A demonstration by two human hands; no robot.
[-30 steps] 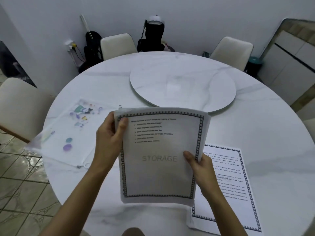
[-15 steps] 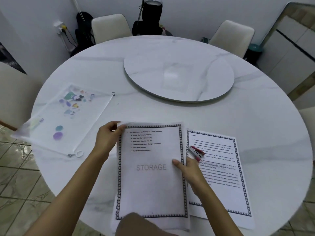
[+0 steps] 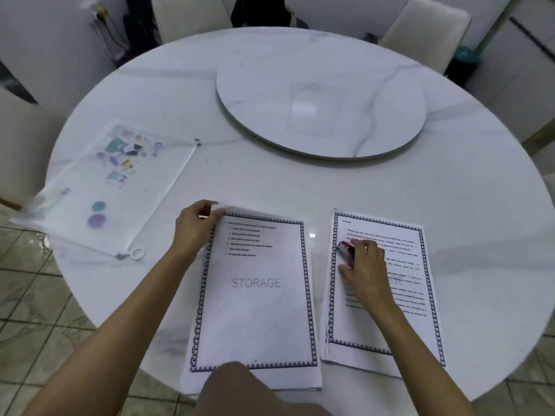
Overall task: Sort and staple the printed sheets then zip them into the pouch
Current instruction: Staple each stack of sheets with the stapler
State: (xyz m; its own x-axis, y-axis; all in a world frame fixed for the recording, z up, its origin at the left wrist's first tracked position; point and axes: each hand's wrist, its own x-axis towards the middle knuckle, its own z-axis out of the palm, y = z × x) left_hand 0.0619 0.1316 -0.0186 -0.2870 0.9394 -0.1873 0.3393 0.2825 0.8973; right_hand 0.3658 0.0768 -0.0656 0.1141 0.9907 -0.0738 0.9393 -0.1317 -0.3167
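At the near edge of the round marble counter (image 3: pixel 465 205) lies a pile of printed sheets (image 3: pixel 258 310) with a chain-pattern border and the word STORAGE in the middle. Its near end hangs a little over the edge. The left grip (image 3: pixel 195 232) pinches the far left corner of this pile between thumb and fingers, and the corner of the top sheet is lifted a little.

Just beside it on the right lies a second pile (image 3: pixel 414 325), with a full page of text on top. The right grip (image 3: pixel 365 265) rests on the far left part of that pile, with its fingers curled around a small red stapler (image 3: pixel 345 249).

Farther to the left, apart from the sheets, a clear pouch (image 3: pixel 114 187) with coloured pictures lies flat, partly over the counter's edge. Its white ring pull (image 3: pixel 136 253) is at the near corner.

Beyond, in the middle of the counter, sits a round marble turntable (image 3: pixel 321 109). Cream chairs (image 3: pixel 420 31) stand behind it.
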